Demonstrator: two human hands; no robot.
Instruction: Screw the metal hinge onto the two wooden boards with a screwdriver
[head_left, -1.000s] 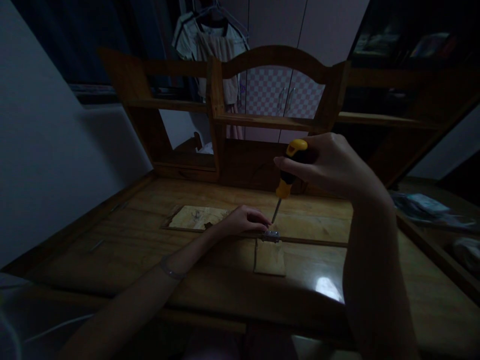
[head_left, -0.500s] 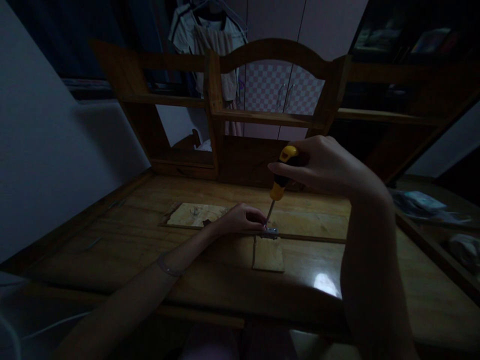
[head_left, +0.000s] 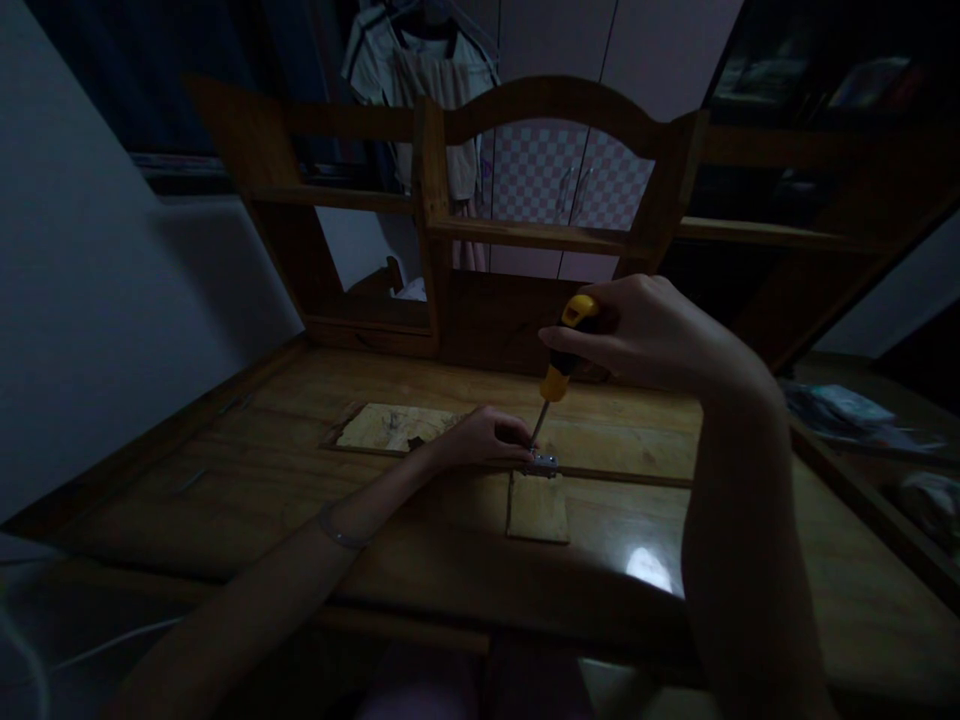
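Observation:
My right hand (head_left: 630, 325) is wrapped round the yellow and black handle of a screwdriver (head_left: 556, 378). The shaft slants down to a small metal hinge (head_left: 541, 465), its tip close to my left fingertips. My left hand (head_left: 487, 436) is pinched at the hinge's left end; what lies between its fingers is too small to make out. The hinge sits where a long thin board (head_left: 630, 448) meets a small square wooden piece (head_left: 538, 508). A bare, rough patch shows on the long board's left part (head_left: 382, 428).
The wooden desk top (head_left: 300, 500) spreads under both hands. Behind it stands a wooden shelf frame (head_left: 525, 235). Plastic-wrapped items (head_left: 855, 403) lie at the right. Clothes (head_left: 442, 90) hang at the back, and a white cable (head_left: 112, 642) runs at the lower left.
The view has shifted very slightly. Both hands and the screwdriver hold nearly the same places at the hinge.

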